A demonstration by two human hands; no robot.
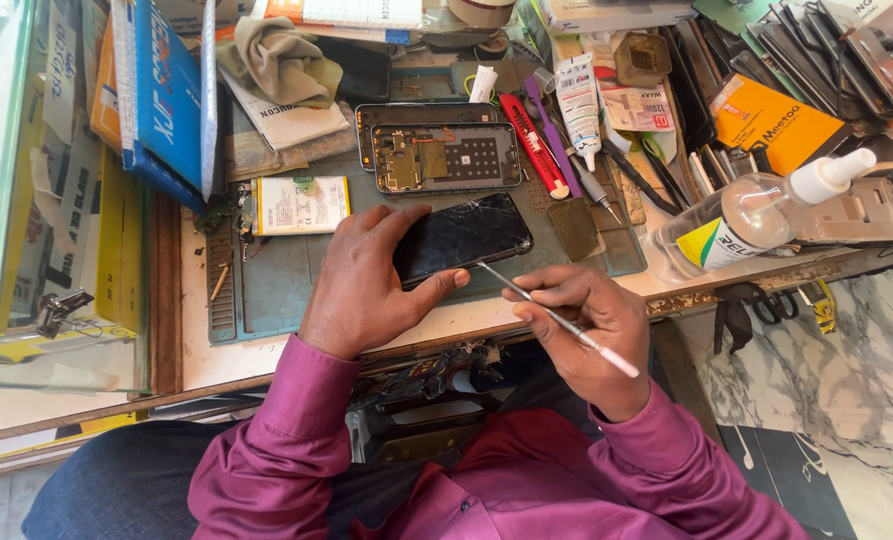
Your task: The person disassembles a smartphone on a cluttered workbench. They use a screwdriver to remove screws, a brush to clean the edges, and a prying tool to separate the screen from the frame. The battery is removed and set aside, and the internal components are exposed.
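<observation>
While left hand clamped cracked phone flat on mat, right hand pinched pry tool, tip at screen's lower edge. Prying step apparently; next move needed shallow, steady leverage.

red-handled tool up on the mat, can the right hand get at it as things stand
Probably not at once: the right hand holds a thin pry tool against the cracked phone screen. The red-handled tool itself lies uncovered.

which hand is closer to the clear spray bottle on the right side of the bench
Right. The right hand, holding a thin metal tool, sits just below-left of the spray bottle; the left hand, gripping the cracked phone, is farther left.
</observation>
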